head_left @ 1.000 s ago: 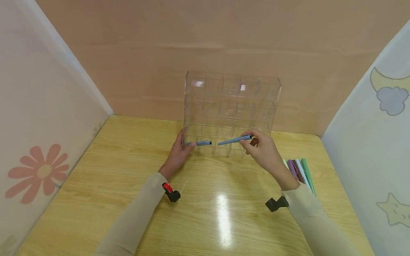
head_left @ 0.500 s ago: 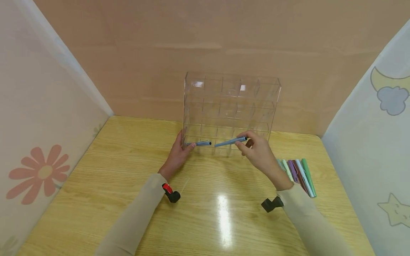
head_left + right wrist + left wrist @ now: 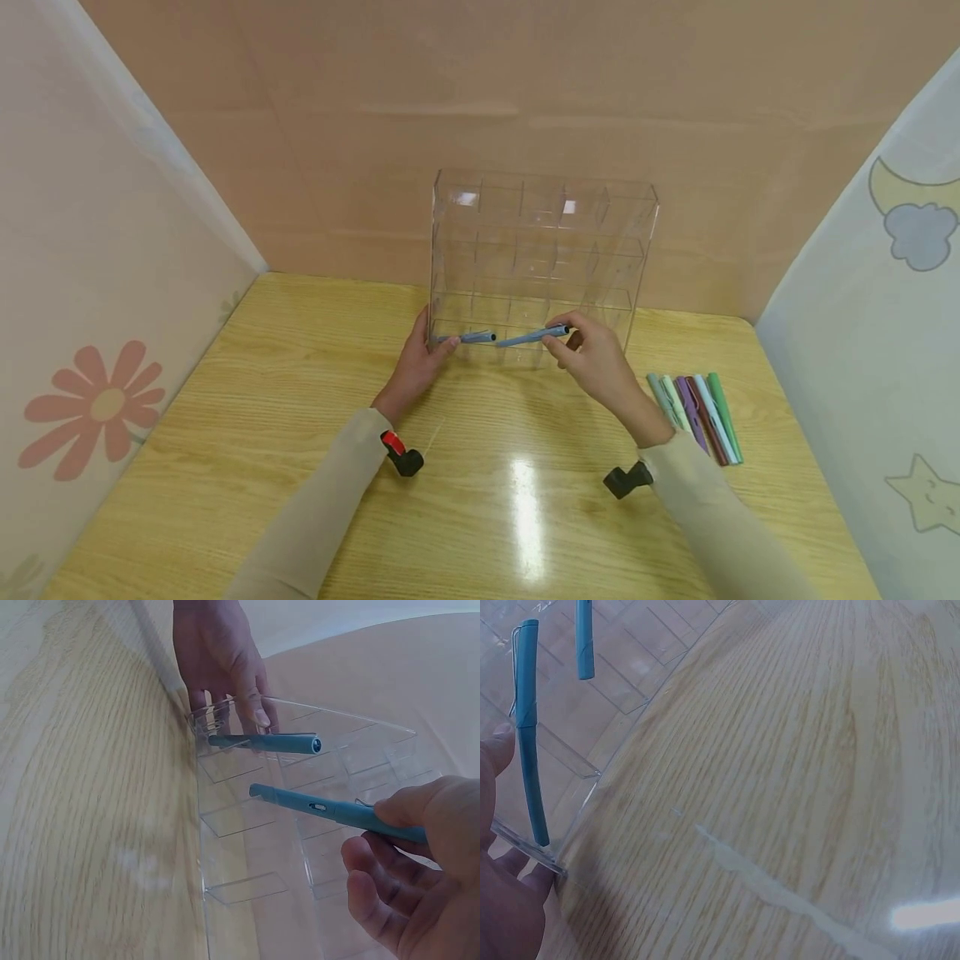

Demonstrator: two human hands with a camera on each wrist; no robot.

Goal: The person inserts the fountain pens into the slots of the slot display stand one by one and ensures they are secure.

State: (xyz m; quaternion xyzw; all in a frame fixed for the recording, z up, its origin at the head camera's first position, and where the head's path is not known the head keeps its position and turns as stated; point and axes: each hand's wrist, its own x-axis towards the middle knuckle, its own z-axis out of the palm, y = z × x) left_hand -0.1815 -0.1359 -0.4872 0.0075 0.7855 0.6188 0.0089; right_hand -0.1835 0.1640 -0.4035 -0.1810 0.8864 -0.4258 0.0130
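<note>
A clear acrylic rack with rows of compartments stands upright at the back of the table. My left hand grips its lower left corner, thumb in front and fingers round the side. Just by that thumb, one blue pen lies in the bottom row at the left, its cap end pointing right. My right hand pinches a second blue pen near its capped end between thumb and fingers. That pen's tip points left at the bottom row, close beside the first pen's end; whether it is inside the compartment I cannot tell.
On the table to the right lie several pens side by side, among them a purple pen and a green pen. A brown backdrop rises behind the rack, with patterned sheets on both sides.
My right hand has moved left with its blue pen, bringing the tip nearer the first pen. More of the pens on the right have come into view. My left hand has stayed put.
</note>
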